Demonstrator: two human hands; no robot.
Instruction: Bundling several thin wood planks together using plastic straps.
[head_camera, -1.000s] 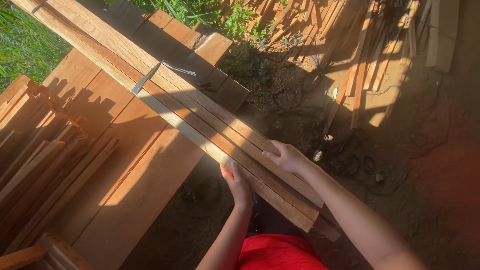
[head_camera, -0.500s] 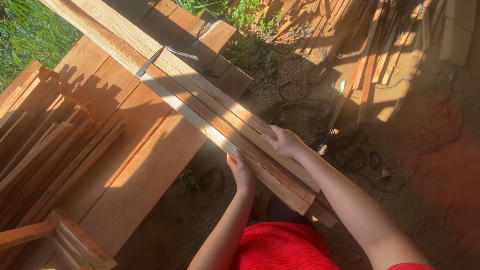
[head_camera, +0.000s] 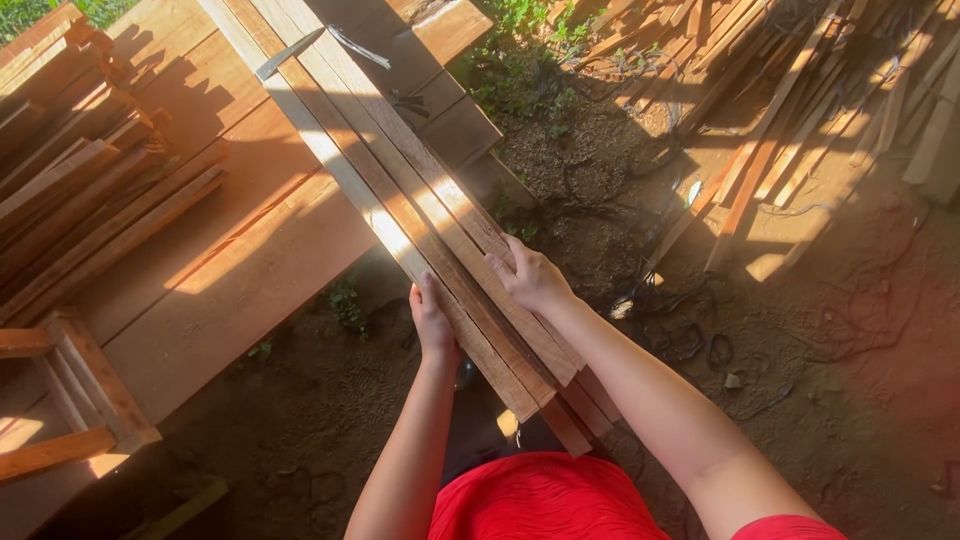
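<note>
Far left: loose stack of thin rough-sawn slats (head_camera: 90, 190), reddish, on a broad plank surface (head_camera: 230, 270). A bundle of long pale wood strips (head_camera: 400, 190), square-edged with straight grain, runs diagonally from upper left to lower centre, its far part over the surface and its near end in the hands. Left hand (head_camera: 433, 322) grips the bundle's left edge, fingers wrapped beneath. Right hand (head_camera: 530, 276) lies on top, fingers curled over the right edge. Right: bare soil (head_camera: 840, 400), scattered offcut timber (head_camera: 790, 130).
</note>
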